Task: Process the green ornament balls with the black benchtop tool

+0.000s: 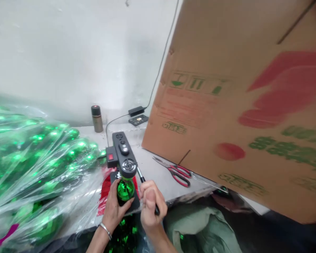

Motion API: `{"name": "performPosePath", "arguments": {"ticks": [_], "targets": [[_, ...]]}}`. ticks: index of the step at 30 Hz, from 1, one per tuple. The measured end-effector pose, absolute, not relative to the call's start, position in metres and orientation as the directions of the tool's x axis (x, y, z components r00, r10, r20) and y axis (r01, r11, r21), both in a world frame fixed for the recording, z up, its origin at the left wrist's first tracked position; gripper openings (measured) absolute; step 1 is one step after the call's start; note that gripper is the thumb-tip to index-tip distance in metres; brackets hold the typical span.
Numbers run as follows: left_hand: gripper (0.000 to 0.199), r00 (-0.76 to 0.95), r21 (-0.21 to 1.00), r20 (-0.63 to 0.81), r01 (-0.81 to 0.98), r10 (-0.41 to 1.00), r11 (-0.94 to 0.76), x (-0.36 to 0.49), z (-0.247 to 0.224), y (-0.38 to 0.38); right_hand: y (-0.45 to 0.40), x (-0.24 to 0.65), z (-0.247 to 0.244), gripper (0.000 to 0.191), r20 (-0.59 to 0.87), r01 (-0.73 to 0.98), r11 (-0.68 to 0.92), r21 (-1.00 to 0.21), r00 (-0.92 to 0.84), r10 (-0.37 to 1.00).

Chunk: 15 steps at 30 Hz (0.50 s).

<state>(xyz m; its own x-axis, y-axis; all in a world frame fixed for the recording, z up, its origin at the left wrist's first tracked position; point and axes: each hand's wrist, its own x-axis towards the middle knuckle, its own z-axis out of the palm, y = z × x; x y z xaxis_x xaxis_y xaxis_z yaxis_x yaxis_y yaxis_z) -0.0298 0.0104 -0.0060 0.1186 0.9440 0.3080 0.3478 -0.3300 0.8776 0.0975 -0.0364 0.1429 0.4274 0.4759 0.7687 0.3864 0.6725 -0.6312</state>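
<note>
My left hand (115, 207) is closed round a shiny green ball (125, 189), with thumb and fingers on its sides. The top of the ball sits under the round front end of a small black bench machine (124, 154). My right hand (152, 203) is wrapped round the black handle of a lever (141, 175) at the machine's right side. A red switch (110, 156) shows on the machine's left. Red sheet material (104, 193) lies beneath its base. Whether the ball touches the machine's head is hidden.
Clear plastic bags of green balls (42, 151) fill the left. A large cardboard box (226, 105) leans at right, near red-handled scissors (177, 172). A small bottle (97, 119), a power adapter (136, 111) and a dark phone-like slab (138, 120) stand behind. Greenish cloth (200, 225) hangs below the table edge.
</note>
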Motion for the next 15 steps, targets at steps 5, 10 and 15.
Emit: {"name": "performPosePath", "arguments": {"ticks": [5,10,15], "targets": [[0.084,0.049,0.917,0.247,0.311,0.968,-0.250,-0.033,0.003,0.011,-0.035,0.097,0.198,0.040,0.673,0.374,0.560,-0.739,0.429,0.602],[0.086,-0.011,0.857,0.354,0.404,0.935,-0.320,-0.064,-0.028,-0.032,-0.039,0.099,0.199,0.040,0.705,0.366,0.604,-0.708,0.402,0.584],[0.077,0.266,0.623,0.525,0.527,0.809,-0.578,-0.086,-0.066,-0.097,-0.041,0.104,0.188,0.035,0.749,0.374,0.649,-0.662,0.358,0.558]]}}
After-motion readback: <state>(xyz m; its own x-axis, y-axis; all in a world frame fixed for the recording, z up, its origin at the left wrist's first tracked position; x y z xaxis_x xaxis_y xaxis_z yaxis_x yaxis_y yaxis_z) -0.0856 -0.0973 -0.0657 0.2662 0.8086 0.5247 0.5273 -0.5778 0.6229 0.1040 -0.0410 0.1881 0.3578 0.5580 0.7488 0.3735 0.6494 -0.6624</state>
